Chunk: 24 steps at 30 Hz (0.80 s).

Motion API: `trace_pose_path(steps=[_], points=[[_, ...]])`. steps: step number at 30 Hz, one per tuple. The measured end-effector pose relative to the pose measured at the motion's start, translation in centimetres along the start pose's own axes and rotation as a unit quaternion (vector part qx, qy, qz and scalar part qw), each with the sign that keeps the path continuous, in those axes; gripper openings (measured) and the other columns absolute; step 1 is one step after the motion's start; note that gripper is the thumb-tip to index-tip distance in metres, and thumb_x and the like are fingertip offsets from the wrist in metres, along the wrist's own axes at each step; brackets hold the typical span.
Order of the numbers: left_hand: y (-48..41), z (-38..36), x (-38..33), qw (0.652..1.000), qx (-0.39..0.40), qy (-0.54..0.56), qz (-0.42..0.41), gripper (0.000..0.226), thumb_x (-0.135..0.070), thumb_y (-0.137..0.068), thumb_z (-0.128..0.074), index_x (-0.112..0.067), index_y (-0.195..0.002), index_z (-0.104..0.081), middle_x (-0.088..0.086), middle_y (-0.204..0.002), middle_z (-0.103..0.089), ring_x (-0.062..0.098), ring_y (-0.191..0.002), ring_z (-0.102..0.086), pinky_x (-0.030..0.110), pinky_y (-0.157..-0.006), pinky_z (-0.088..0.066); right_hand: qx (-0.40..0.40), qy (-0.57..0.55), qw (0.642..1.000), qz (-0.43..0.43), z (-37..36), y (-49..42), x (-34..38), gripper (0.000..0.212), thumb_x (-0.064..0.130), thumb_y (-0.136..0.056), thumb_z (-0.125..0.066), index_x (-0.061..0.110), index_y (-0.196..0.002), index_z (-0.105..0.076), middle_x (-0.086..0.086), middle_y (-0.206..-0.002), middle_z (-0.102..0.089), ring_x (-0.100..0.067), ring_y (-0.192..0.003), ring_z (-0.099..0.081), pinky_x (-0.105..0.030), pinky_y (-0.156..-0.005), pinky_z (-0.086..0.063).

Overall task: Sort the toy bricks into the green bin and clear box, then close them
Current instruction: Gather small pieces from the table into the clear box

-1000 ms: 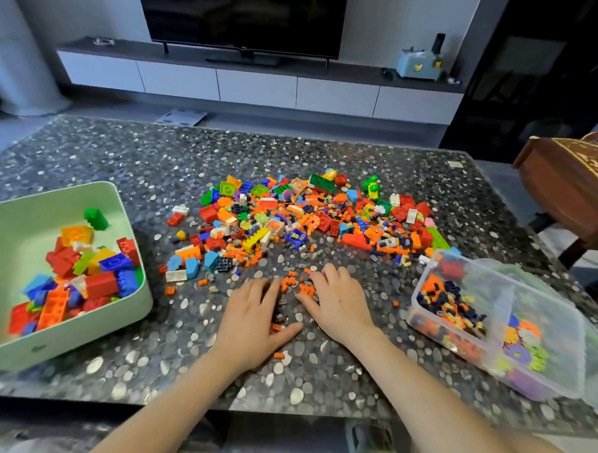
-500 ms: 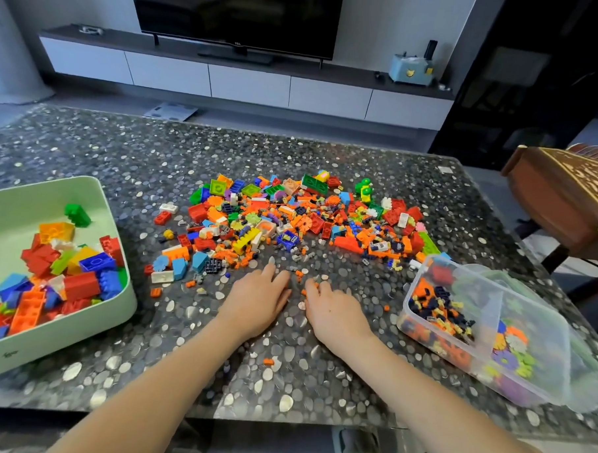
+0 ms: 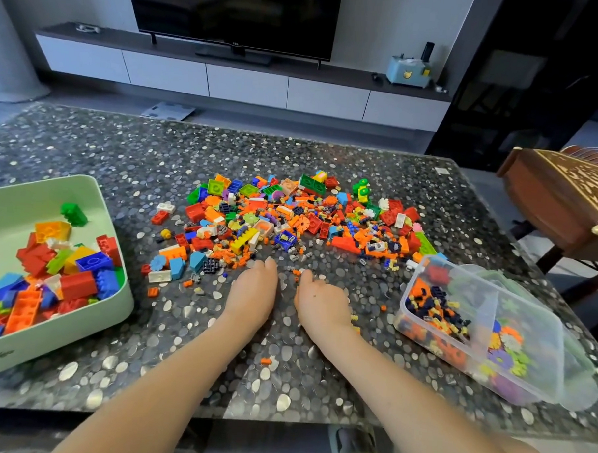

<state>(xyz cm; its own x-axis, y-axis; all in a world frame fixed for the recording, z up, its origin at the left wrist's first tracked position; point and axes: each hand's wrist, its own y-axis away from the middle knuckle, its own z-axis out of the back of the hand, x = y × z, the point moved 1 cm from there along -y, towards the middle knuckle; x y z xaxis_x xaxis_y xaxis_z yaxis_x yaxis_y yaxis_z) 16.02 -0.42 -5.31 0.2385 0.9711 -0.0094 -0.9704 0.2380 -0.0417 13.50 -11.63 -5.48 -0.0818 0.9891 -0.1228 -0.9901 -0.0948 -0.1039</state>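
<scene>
The bench (image 3: 89, 141) has a glossy, smooth top, dark stone-like with pale pebble flecks that catch the light. At its 12 o'clock the bricks (image 3: 291, 222) are hard, bright plastic with a slight sheen. At 9 o'clock the green bin (image 3: 63, 332) is smooth, matt pale-mint plastic. At 3 o'clock the clear box (image 3: 533, 325) is thin see-through plastic, a little cloudy. Past the bench at 2 o'clock, a chest (image 3: 559, 203) is polished brown wood with pale inlay.
</scene>
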Motion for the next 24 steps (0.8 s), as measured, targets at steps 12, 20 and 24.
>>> trace_pose_path(steps=[12,20,24], points=[[-1.0,1.2,3.1,0.751,0.054,0.594,0.283,0.038,-0.021,-0.099,-0.045,-0.011,-0.064,-0.038,0.006,-0.056,-0.037,0.019,-0.047,-0.032,0.023,-0.047,-0.034,-0.003,-0.239,0.964,-0.113,0.1,0.2,-2.2,0.019,0.004,-0.099,-0.034,0.003,-0.113,-0.047,0.0,-0.061,-0.042,-0.015,-0.048,-0.036,-0.027,-0.043,-0.027],[-0.7,7.6,-3.6,0.54,0.203,0.781,0.239,0.018,-0.012,-0.098,-0.048,-0.006,-0.081,-0.044,0.004,-0.063,-0.037,0.005,-0.033,-0.033,0.012,-0.028,-0.022,-0.039,-0.68,0.666,-0.304,5.5,1.5,-9.0,0.027,0.012,-0.101,-0.029,0.014,-0.096,-0.055,-0.001,-0.059,-0.037,-0.012,-0.046,-0.029,-0.022,-0.041,-0.023],[-1.0,9.7,-11.4,0.545,0.296,0.765,0.174,0.023,-0.015,-0.099,-0.047,-0.006,-0.078,-0.043,0.003,-0.061,-0.035,0.004,-0.03,-0.032,0.012,-0.027,-0.021,-0.055,-0.655,0.651,-0.379,5.9,3.0,-16.2,0.028,0.004,-0.094,-0.035,0.014,-0.078,-0.055,-0.005,-0.056,-0.036,-0.012,-0.037,-0.021,-0.019,-0.037,-0.015]])
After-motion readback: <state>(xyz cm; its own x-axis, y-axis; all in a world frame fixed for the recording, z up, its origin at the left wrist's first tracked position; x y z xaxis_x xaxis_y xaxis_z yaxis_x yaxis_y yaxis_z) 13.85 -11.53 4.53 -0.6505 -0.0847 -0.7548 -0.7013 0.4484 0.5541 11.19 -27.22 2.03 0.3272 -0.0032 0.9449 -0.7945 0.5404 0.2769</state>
